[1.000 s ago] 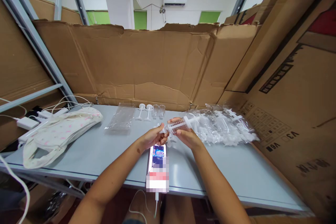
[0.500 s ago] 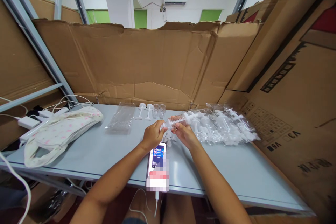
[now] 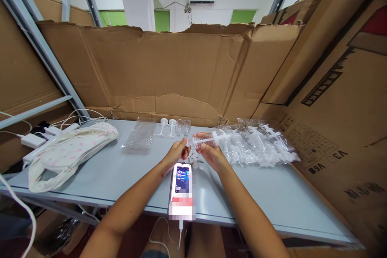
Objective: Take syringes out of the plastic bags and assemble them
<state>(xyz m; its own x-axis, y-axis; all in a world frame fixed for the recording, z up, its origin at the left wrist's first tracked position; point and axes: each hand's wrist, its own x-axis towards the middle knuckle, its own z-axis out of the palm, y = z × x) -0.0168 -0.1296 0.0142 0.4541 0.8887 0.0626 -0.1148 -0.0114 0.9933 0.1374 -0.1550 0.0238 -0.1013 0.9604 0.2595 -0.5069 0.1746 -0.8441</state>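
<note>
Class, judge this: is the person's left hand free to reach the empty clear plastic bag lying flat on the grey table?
Probably not yet: the left hand pinches the tip of the clear plastic syringe, though bare grey table lies between it and the clear plastic bag.

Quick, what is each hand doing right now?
Left hand: fingers pinched on the tip end of the clear syringe.
Right hand: closed around the same syringe's barrel, above the phone.

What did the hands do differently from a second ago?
Both hands lifted the clear syringe a bit up and away from the phone, so the whole screen shows now. The left hand pinches its tip, the right hand holds the barrel, as before. The bag, plastic pile and table stayed put.
</note>
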